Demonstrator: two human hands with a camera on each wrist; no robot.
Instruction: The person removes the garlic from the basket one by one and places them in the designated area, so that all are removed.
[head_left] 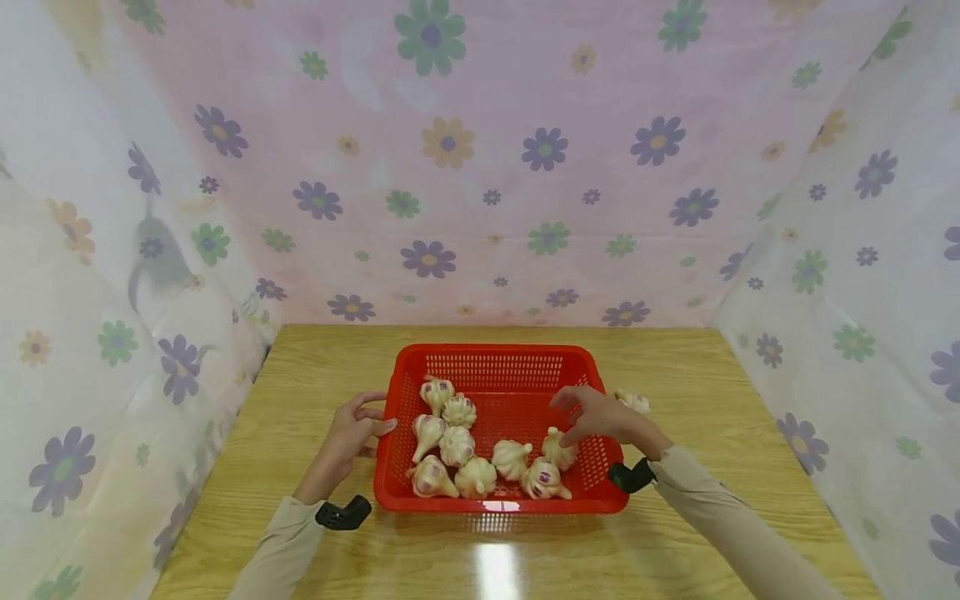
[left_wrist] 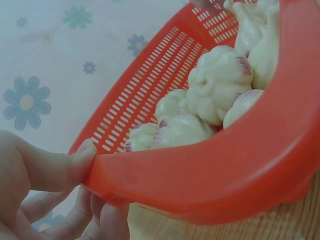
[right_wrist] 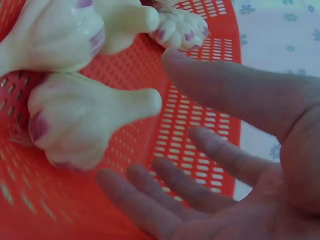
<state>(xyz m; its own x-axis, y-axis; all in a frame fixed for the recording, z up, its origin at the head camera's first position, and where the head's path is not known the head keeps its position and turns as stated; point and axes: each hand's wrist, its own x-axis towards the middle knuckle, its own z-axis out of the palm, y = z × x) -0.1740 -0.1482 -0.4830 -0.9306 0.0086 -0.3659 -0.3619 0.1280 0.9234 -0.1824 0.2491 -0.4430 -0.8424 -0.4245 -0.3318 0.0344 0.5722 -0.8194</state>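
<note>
A red plastic basket with slotted walls stands on the table, and several garlic bulbs lie in its left and front parts. At its left end my left hand grips the rim; in the left wrist view the thumb is on top and the fingers curl beneath. My right hand hovers over the right side of the basket, its fingers spread and holding nothing. Nearest to it is a garlic bulb with a thick stem, apart from the fingers in the right wrist view.
Outside the basket, another garlic bulb lies on the wooden table, partly hidden behind my right hand. Flower-patterned sheets hang at the back and both sides of the table.
</note>
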